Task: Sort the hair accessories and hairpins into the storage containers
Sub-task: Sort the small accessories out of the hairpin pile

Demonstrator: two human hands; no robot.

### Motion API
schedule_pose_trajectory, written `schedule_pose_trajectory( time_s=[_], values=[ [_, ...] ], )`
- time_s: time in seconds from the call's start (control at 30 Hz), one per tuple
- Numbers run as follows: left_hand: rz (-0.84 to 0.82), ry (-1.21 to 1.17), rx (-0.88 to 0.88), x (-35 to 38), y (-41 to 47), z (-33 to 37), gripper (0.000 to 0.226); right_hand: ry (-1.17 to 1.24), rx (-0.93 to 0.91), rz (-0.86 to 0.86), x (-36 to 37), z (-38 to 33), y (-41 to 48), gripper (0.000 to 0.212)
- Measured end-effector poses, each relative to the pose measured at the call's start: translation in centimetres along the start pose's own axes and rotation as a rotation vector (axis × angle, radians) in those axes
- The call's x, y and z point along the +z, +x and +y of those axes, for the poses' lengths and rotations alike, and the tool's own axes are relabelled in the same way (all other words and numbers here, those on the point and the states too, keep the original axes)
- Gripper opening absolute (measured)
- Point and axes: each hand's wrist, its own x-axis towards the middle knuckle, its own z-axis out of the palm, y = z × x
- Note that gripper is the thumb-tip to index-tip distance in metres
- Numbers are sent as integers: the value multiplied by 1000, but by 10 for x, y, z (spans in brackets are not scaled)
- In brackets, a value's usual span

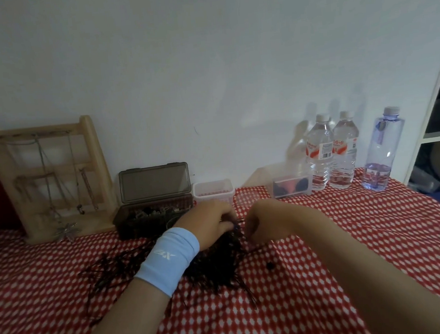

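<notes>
Left hand (213,224): light-blue wristband (168,262); fingers curled into the hairpins (217,271), pinching a few.
Right hand (261,223): fingers curled, just beside the left hand, at the heap's far edge; grip unclear.
Hairpins: dark tangled heap on the red-and-white cloth (326,237).
Dark box (151,220): lid up, clips inside, behind the heap.
Clear tub (214,191): just right of the box.

- A table (255,177) has a red cloth (339,236) with white dots over it.
- A wooden rack (94,161) stands at the back left, with chains hanging on it.
- A dark box (149,221) sits just beside the rack, its lid up.
- A small tub (214,192) is next to the dark box.
- A clear box (291,186) sits by three bottles (344,153) at the back right.
- A heap of black pins (217,269) lies in the middle.
- A small black bead (270,265) lies just right of the pins.
</notes>
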Motion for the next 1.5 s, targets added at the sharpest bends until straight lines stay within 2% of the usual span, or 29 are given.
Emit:
schedule_pose_trajectory(
  time_s=[0.13, 0.3, 0.43, 0.63, 0.8, 0.9, 1.0, 1.1, 1.27, 1.37, 1.5],
  values=[
    [150, -32, -51, -16, -9, -17, 9, -53, -38, -14, 5, -8, 3, 16],
    [229, -61, -160, -31, -22, -46, 7, 10, -51, -1, -4, -16, 4, 12],
    [227, -79, -241, -37, -30, -68, 8, 66, -96, 150, -20, -33, 13, 9],
    [186, -99, -277, -41, -36, -83, 17, 133, -246, 276, -14, -82, 57, 10],
    [242, -151, -291, -44, -39, -87, 16, 125, -280, 202, -3, -91, 80, 33],
    [240, -145, -278, -44, -37, -81, 14, 142, -288, 249, -10, -81, 67, 23],
    [151, -158, -216, -39, -35, -61, 13, 74, -191, 168, -18, -64, 48, 14],
    [-11, -97, -103, -29, -34, -32, 16, -44, -109, 33, -22, -45, 25, 6],
    [-226, -62, -37, -1, -30, 1, 24, -126, 6, -255, -18, -24, -10, 21],
    [-244, -40, -57, 9, -30, 4, 23, -169, 53, -336, -11, -19, -20, 23],
    [-210, 25, -68, 13, -34, 4, 22, -150, 28, -312, 0, -12, -22, 15]
  ],
)
